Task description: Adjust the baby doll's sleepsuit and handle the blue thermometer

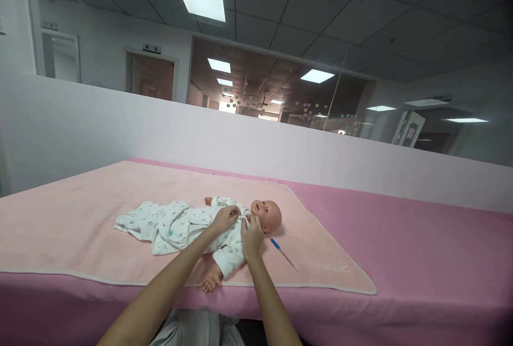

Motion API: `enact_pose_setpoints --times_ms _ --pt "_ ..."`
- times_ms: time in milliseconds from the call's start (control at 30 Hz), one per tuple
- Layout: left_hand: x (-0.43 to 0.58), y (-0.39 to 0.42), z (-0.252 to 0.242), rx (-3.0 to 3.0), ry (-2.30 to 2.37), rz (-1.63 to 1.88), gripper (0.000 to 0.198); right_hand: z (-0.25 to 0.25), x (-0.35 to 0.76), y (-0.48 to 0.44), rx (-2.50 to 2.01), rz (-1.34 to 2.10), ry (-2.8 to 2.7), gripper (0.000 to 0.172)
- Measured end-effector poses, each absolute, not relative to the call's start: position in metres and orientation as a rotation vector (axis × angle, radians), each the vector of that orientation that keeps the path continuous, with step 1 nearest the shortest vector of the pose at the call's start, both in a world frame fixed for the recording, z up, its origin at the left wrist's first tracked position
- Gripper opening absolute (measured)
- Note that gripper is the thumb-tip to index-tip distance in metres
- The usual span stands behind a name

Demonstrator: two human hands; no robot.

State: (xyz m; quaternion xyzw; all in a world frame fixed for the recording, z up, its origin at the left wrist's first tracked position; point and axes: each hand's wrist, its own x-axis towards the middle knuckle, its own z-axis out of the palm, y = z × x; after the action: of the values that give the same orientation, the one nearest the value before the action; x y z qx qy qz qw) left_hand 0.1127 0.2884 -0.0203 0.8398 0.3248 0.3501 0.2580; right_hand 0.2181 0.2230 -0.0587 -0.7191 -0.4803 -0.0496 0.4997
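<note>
A bald baby doll (pixel 272 217) lies on its back with its head to the right. It wears a white printed baby outfit (pixel 176 228) with long sleeves. Near the neckline, my left hand (pixel 225 219) is closed with its fingers pinching the fabric at the chest. My right hand (pixel 252 234) sits beside the doll's chin, its fingers pinched on the collar area of the same garment. The hands are close together, and the exact bit of cloth between the fingertips is too small to make out.
Under the doll spreads a peach mat (pixel 80 228) with a pale edge, laid over a pink table cover (pixel 420 250). A thin stick with a blue end (pixel 276 243) lies by the doll's head. Behind stands a low white wall (pixel 256 146) below a window.
</note>
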Motion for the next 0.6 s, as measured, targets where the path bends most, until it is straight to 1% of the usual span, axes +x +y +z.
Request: enact_pose_setpoints --times_ms 100,200,267,333,467,600 --pt "0.1 0.286 -0.02 2.388 0.823 0.93 0.025 -0.059 0.218 0.223 -1.716 -0.147 -1.253 0.031" --pt "0.081 0.288 -0.019 2.424 0.876 0.921 0.034 -0.054 0.214 0.224 -1.656 -0.14 -1.435 0.033" --pt "0.07 0.29 -0.019 2.357 0.89 0.923 0.036 -0.048 0.21 0.225 -1.626 -0.083 -1.569 0.037" --pt "0.061 0.293 -0.019 2.237 0.841 0.922 0.034 -0.04 0.204 0.227 -1.616 -0.012 -1.652 0.038" --pt "0.049 0.295 -0.022 2.104 0.757 0.971 0.032 -0.03 0.194 0.23 -1.617 0.05 -1.665 0.026" --pt "0.047 0.289 -0.027 2.169 0.831 1.089 0.026 -0.028 0.191 0.231 -1.634 0.091 -1.623 0.024"
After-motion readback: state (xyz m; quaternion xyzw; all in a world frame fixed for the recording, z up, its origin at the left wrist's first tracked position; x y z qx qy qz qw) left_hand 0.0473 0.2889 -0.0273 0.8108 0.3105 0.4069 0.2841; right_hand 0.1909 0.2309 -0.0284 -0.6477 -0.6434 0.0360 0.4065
